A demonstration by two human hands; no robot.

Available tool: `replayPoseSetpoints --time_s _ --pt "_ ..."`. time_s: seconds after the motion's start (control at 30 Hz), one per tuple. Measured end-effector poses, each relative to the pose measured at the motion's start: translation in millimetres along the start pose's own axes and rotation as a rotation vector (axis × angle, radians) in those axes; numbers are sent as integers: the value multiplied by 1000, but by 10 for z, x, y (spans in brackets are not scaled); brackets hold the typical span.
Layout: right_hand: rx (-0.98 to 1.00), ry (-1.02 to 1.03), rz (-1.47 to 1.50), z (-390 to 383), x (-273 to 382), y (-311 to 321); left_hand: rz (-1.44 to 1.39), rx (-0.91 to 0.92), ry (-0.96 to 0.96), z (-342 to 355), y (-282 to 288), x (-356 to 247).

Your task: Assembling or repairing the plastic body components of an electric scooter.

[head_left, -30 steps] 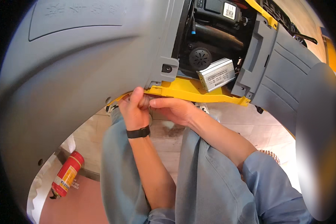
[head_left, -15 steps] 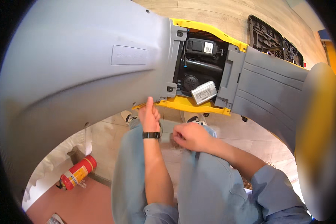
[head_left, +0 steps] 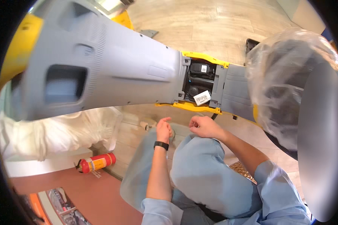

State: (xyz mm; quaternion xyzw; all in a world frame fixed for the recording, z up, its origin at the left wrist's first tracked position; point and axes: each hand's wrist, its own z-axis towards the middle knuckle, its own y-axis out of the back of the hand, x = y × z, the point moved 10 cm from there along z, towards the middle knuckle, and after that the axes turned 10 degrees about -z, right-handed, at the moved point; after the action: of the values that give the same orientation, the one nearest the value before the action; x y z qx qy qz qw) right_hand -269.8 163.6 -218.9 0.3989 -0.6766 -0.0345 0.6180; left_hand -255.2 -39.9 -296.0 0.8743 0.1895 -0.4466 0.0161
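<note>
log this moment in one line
left hand: apart from yellow plastic trim; right hand: curled near blue-trousered knee; silver rectangular metal box: askew at open black bay; red cylindrical fire extinguisher: on its side

There are two yellow edge strips [head_left: 197, 107], one pale box [head_left: 202, 98], one wristband [head_left: 161, 145] and one fire extinguisher [head_left: 97, 163]

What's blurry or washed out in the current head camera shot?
Head view: the grey shape at right is badly out of focus; pale glare streaks the clear plastic wrap; the boxy module's face looks nearly white; fisheye curvature and dark corners frame everything.
</note>
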Motion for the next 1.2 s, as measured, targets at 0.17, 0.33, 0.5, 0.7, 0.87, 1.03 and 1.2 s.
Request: replayPoseSetpoints --time_s 0.17,0.33,0.5,0.7,0.87,1.03,1.2 --pt "8 72 -65 -102 683 374 214 99 -102 -492 262 -66" --pt "-52 138 -188 -82 1234 520 70 53 41 -849 502 -92" --pt "105 93 -552 44 1447 133 14 -68 8 -1027 998 -57" --pt "272 281 -1170 376 1771 -812 159 -396 -278 -1063 1861 240" --pt "576 412 -1409 829 1440 -1256 193 -386 -209 -424 1173 349" --pt "653 487 -1542 1313 994 -1993 316 24 -65 68 643 558" --pt "596 584 -1446 1660 840 -2716 255 99 -569 950 -288 1238"
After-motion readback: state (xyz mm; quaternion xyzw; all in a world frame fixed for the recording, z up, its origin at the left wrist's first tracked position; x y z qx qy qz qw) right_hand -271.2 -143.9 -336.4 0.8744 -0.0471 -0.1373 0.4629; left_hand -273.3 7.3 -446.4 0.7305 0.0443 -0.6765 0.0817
